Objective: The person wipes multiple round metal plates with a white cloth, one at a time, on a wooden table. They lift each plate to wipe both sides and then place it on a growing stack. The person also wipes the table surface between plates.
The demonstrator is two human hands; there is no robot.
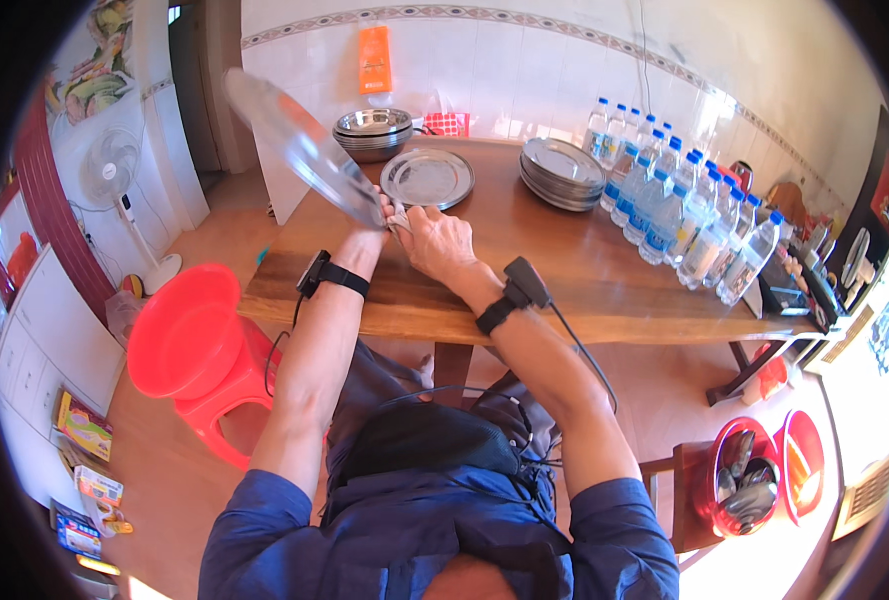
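Observation:
A round stainless-steel plate [306, 154], slightly blurred, is tilted on edge above the left side of the wooden table. My left hand [379, 217] grips it at its lower edge, mostly hidden behind the plate. At that same rim, my right hand [442, 241] pinches a pale cloth [398, 217] with its fingers curled. Just beyond my hands, another steel plate [427, 180] lies flat on the table [489, 247]. To the right stands a stack of steel plates [563, 169]. Several steel bowls [373, 127] are nested at the table's back left.
Rows of water bottles [677, 202] with blue caps line the table's right side. A red basin [186, 330] rests on a red plastic stool [227, 412] at left. Red buckets [744, 476] stand at lower right. An orange packet [375, 60] hangs on the tiled wall.

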